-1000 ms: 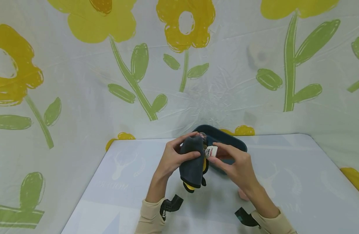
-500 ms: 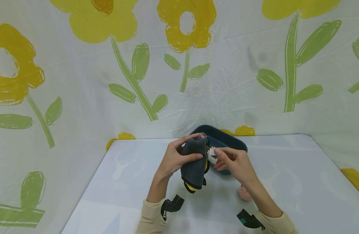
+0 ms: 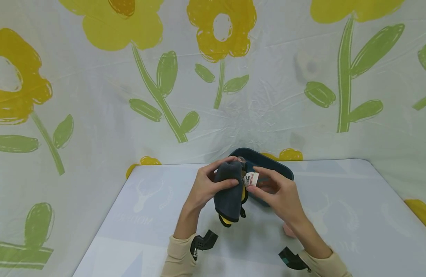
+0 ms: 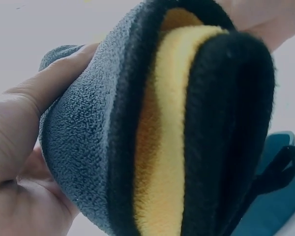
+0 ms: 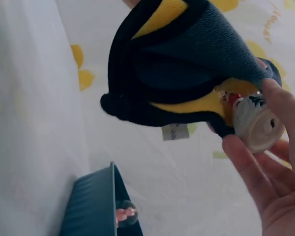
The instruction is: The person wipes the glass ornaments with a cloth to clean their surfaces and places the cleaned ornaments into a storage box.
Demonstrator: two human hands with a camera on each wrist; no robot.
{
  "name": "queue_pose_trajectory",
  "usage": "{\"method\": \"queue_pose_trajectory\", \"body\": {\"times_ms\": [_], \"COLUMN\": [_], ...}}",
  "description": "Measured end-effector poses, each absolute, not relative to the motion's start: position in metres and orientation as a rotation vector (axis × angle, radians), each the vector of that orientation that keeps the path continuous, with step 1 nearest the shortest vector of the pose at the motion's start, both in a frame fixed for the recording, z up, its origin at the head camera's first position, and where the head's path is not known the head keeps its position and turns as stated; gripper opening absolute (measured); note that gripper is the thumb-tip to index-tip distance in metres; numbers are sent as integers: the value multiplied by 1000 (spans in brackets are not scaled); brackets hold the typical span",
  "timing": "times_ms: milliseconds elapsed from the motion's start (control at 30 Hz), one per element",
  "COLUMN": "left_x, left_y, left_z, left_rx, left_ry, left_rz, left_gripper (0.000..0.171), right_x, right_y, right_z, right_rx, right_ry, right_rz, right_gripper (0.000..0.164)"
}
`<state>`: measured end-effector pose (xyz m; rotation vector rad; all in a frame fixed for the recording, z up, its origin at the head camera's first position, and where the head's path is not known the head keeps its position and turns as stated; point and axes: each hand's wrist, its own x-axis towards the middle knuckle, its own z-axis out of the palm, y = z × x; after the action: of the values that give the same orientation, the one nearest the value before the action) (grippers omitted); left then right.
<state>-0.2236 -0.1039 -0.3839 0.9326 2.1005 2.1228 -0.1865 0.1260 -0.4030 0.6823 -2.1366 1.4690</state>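
My left hand grips a folded microfiber cloth, grey-blue outside, yellow inside, with black edging. In the left wrist view its layers stand apart like a rolled flap, and the thumb presses the grey side. My right hand pinches the white lettered base of what looks like a small snow globe. The right wrist view shows the underside of that base, with fingers and thumb around its rim. A bit of red shows beside the base; the cloth wraps and hides most of the globe.
A dark blue tray stands behind the hands at the table's far edge. Inside it lies a clear globe with a pink figure. A small pink object sits on the white table, partly behind the right forearm.
Half a second ago the right fingers were turned further around the white base; now they are turned back and its lettering faces up again. The left hand and cloth have barely moved.
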Motion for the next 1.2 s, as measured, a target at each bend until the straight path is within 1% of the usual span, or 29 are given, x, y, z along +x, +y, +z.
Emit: {"method": "queue_pose_trajectory", "body": {"times_ms": [100, 167, 200, 367, 667, 767, 867, 933, 1000, 1133, 1200], "left_x": [-223, -223, -223, -225, -225, -225, -225, -225, -225, -226, -226], "left_y": [-106, -107, -108, -108, -108, -108, -108, -107, -107, -105, -104], "left_z": [-383, -383, -383, -383, -384, -384, -384, -384, -384, -384, -384], "left_rx": [911, 907, 907, 889, 879, 891, 901, 911, 935, 1005, 1029], "left_ry": [2091, 2079, 2074, 2066, 2068, 2078, 2095, 2105, 2099, 2056, 2048], "left_rz": [2138, 2142, 2143, 2146, 2147, 2142, 2136, 2133, 2128, 2113, 2101], "left_gripper": [57, 57, 57, 56, 56, 56, 56, 56, 57, 58, 58], "right_x": [-188, -189, -189, -190, -191, -191, -191, -190, -189, -186, -185], "right_y": [124, 124, 123, 124, 124, 124, 124, 124, 124, 126, 127], "right_z": [-402, -402, -401, -400, -401, -401, -401, -401, -401, -399, -398], "right_rx": [791, 868, 904, 976, 984, 963, 908, 850, 770, 586, 498], "right_ry": [-2040, -1981, -1954, -1887, -1895, -1911, -1946, -1982, -2044, -2220, -2303], "right_rz": [1325, 1225, 1169, 963, 927, 967, 1023, 1069, 1139, 1397, 1539], "right_gripper": [64, 66, 64, 42, 41, 46, 60, 62, 54, 27, 24]}}
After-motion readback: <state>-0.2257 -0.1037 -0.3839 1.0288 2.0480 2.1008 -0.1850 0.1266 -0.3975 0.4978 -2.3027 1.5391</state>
